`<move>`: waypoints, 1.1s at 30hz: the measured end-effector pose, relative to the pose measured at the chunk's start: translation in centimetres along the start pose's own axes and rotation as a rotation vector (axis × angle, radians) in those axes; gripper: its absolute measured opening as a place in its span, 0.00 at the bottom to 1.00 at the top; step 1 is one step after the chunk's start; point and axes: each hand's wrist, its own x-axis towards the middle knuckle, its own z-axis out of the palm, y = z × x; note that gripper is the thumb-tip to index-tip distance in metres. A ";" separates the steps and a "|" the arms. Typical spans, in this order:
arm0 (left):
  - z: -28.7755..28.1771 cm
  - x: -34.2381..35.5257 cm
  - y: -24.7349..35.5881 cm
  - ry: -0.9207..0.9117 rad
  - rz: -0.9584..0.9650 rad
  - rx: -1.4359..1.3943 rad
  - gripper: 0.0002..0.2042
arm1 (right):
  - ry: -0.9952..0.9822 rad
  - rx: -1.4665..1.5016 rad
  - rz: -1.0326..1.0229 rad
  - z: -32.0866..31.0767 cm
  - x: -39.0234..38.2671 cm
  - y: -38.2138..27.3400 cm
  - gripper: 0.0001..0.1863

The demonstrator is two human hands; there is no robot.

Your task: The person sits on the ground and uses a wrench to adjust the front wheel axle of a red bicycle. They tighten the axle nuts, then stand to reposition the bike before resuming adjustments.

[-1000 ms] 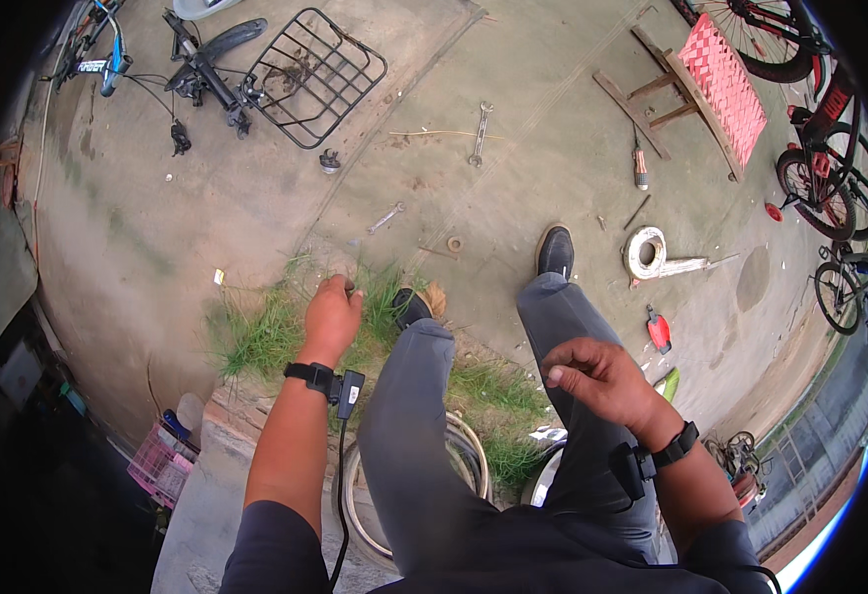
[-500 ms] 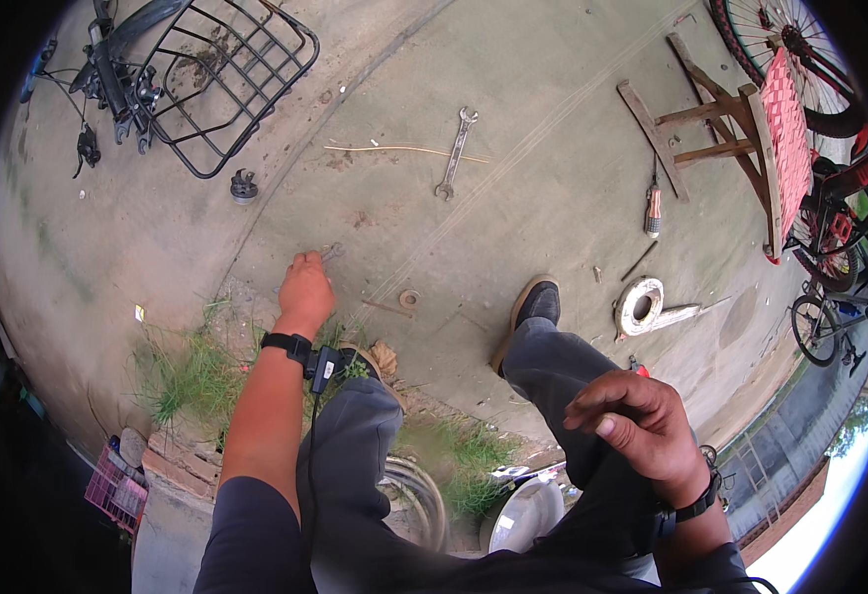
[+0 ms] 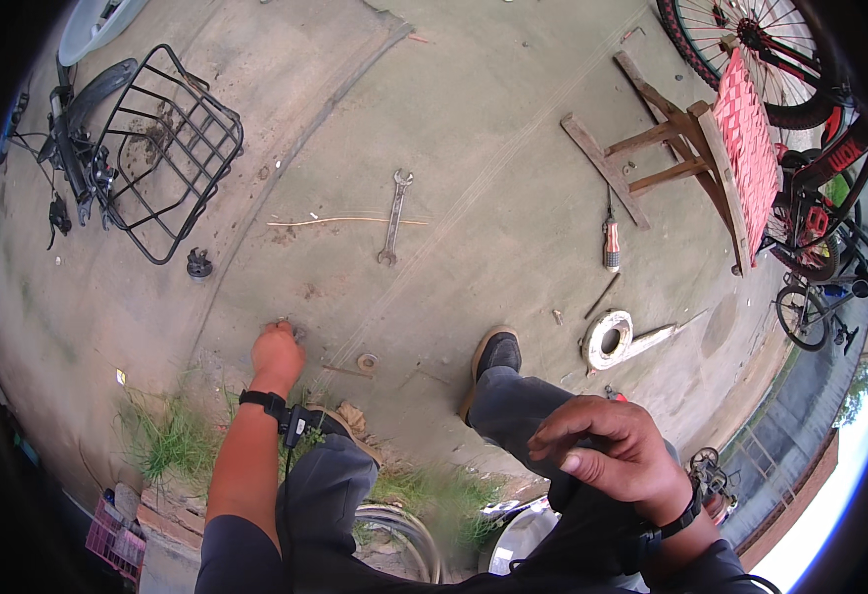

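My left hand (image 3: 278, 358) reaches down to the concrete with its fingers curled closed. A small grey metal end, which looks like a wrench (image 3: 298, 334), shows beside its fingertips; the rest is hidden under the hand. My right hand (image 3: 620, 457) hangs above my right knee, fingers loosely bent, thumb apart, nothing in it. Farther off lies a larger open-ended wrench (image 3: 393, 220) across a thin tan stick (image 3: 325, 221). Between my feet rests a ring-shaped washer (image 3: 367, 362) beside a short thin rod (image 3: 347, 372).
At the left are a black wire basket (image 3: 169, 158), bicycle fork parts (image 3: 70, 148) and a small black part (image 3: 198, 263). On the right are a screwdriver (image 3: 611, 245), a white ring-shaped part (image 3: 607, 340), a wooden stool with a red woven seat (image 3: 748, 148), and bicycles (image 3: 800, 317). Grass (image 3: 172, 421) grows nearby.
The view has shifted, so the ground things appear lower and farther left. My left hand and the wrench end at its fingers have shifted slightly together. My right hand keeps its pose.
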 end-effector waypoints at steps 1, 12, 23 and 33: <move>-0.9 0.1 0.7 -0.041 0.030 -0.058 0.16 | 0.020 0.022 0.025 0.3 0.0 0.1 0.11; -18.9 -15.7 13.1 -0.644 0.013 -1.001 0.08 | 0.039 0.061 0.161 1.7 -2.9 3.1 0.16; -40.0 -34.4 21.4 -0.619 -0.095 -1.101 0.08 | 0.342 0.265 0.142 -11.4 -25.5 -6.2 0.19; -56.2 -31.0 31.1 -0.429 0.056 -1.218 0.08 | 0.789 0.265 0.033 -25.6 -35.1 -18.0 0.17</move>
